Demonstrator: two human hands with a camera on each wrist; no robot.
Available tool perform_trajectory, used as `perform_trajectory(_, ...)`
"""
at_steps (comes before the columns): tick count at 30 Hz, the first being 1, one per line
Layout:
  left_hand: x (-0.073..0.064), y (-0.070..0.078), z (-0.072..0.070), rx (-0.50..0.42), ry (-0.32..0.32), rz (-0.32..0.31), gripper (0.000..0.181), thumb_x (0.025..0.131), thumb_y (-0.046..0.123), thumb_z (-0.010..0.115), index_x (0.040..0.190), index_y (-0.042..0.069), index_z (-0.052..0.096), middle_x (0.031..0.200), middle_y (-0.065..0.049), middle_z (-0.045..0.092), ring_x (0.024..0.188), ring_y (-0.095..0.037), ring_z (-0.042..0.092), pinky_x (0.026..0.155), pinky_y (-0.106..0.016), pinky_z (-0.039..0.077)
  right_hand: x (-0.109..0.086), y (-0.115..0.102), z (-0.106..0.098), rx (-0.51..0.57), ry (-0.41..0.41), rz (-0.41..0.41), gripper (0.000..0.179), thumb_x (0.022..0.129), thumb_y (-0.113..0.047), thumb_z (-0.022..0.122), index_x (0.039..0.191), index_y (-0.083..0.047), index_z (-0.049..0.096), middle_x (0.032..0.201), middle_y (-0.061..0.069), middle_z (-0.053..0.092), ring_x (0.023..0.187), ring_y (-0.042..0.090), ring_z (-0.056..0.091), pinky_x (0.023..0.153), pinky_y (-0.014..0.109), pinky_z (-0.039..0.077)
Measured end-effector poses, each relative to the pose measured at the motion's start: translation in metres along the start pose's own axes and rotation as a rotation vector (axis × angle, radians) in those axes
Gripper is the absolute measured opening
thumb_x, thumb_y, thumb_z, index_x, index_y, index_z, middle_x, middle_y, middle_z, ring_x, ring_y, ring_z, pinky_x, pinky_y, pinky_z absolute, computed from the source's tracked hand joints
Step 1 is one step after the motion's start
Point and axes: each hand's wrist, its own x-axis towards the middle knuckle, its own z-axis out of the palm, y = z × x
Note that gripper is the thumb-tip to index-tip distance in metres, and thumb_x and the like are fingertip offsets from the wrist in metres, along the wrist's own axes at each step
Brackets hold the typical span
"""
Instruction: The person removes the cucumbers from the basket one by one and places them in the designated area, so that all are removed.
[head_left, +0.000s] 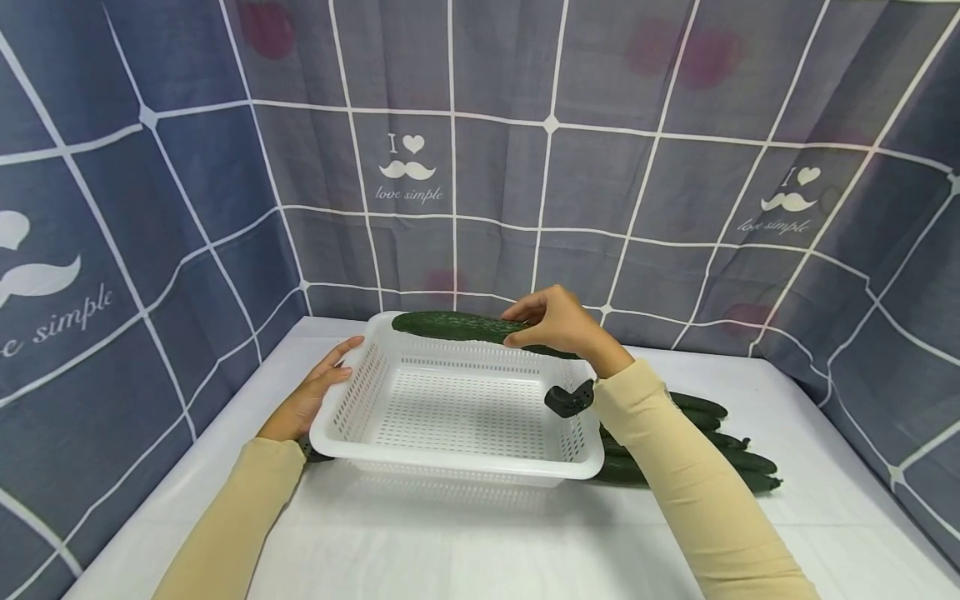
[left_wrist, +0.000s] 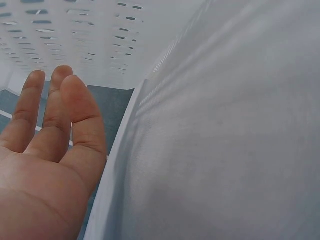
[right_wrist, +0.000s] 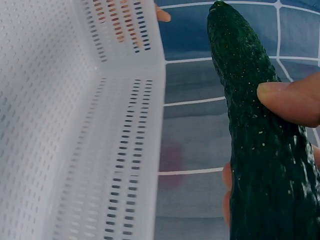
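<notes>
A white perforated plastic basket [head_left: 457, 410] is in the middle of the head view, with nothing inside it. At its left side is my left hand [head_left: 311, 396], fingertips right at the rim; in the left wrist view its fingers [left_wrist: 55, 115] look extended and relaxed beside the basket wall. My right hand [head_left: 562, 329] pinches a long dark green cucumber [head_left: 453, 326] between thumb and fingers. That cucumber is held lengthwise above the basket's far rim. The right wrist view shows the thumb [right_wrist: 290, 100] pressing its bumpy skin.
Several more cucumbers [head_left: 750, 461] lie on the white table [head_left: 420, 550] to the right of the basket, partly hidden by my right sleeve [head_left: 682, 475]. A grey-blue checked curtain [head_left: 495, 167] encloses the table at the back and both sides.
</notes>
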Motion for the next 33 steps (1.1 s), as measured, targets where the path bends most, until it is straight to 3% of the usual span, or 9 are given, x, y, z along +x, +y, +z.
perform_trajectory(12,0.0,0.001,0.0,-0.038,-0.033,0.009,0.049,0.11,0.008,0.05,0.15,0.036,0.057,0.132,0.0,0.067,0.108,-0.015,0.072,0.086,-0.032,0.061,-0.023,-0.001,-0.017,-0.021,0.036,-0.063,0.033,0.084,-0.005,0.089,0.116,0.001,0.082,0.116,0.014,0.08,0.115,0.035,0.074,0.1,0.05,0.057)
perform_trajectory(22,-0.001,0.002,0.002,-0.037,-0.04,0.009,0.049,0.111,0.009,0.049,0.152,0.036,0.055,0.132,0.0,0.068,0.107,-0.015,0.073,0.085,-0.033,0.061,-0.043,0.01,-0.032,-0.02,0.078,-0.045,0.037,0.084,-0.005,0.091,0.119,0.002,0.081,0.118,0.015,0.08,0.106,0.028,0.075,0.091,0.033,0.057)
perform_trajectory(33,0.0,0.001,0.002,-0.081,-0.086,0.024,0.051,0.111,0.006,0.049,0.153,0.033,0.054,0.134,-0.002,0.067,0.109,-0.017,0.073,0.087,-0.033,0.062,-0.068,0.019,-0.047,-0.038,0.085,-0.032,0.039,0.085,-0.007,0.091,0.121,0.003,0.079,0.116,0.016,0.079,0.095,0.017,0.073,0.08,0.028,0.058)
